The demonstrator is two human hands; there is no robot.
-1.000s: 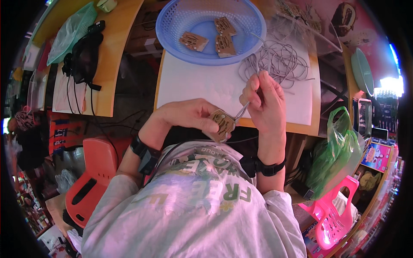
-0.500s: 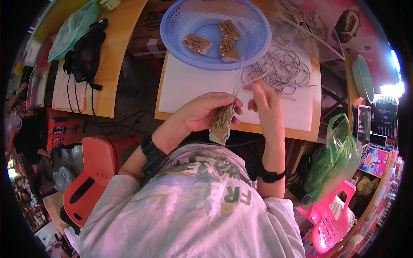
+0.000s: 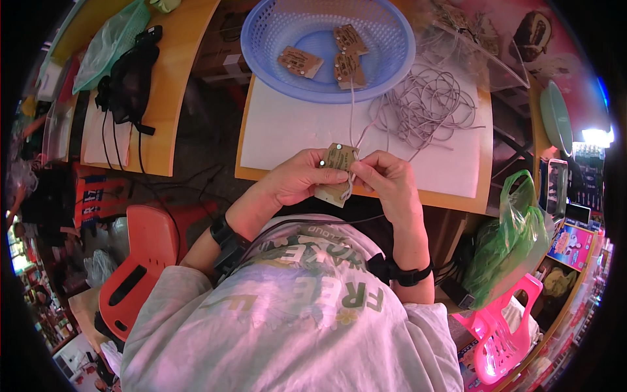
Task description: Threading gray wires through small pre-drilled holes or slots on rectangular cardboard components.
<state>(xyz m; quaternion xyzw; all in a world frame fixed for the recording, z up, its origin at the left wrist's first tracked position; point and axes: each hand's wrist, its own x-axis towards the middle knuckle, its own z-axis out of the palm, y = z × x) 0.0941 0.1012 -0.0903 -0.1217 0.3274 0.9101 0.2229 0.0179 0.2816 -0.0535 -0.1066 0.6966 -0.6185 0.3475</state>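
Observation:
My left hand [image 3: 297,178] holds a small brown printed cardboard card [image 3: 340,157] over the table's near edge, thumb on its face. White dots show along the card's edge. A thin grey cord [image 3: 353,114] runs down from the basket side to the card and along its right edge. There my right hand [image 3: 392,183] is closed in a pinch on the cord, touching the card's side. Just beyond, a loose tangle of grey cord [image 3: 434,108] lies on the white sheet [image 3: 287,140]. Several similar cards [image 3: 300,62] rest in the blue plastic basket [image 3: 256,68].
The wooden table [image 3: 243,171] lies under the white sheet. At the left, another table [image 3: 173,85] bears a black bag [image 3: 134,81] and a green basket [image 3: 134,32]. A red chair [image 3: 153,235], a green plastic bag [image 3: 513,245] and a pink stool [image 3: 503,340] stand nearby.
My right hand has come down and left from the cord above to the card's right edge. The card has turned to show more of its face, and the left grip has shifted lower on it.

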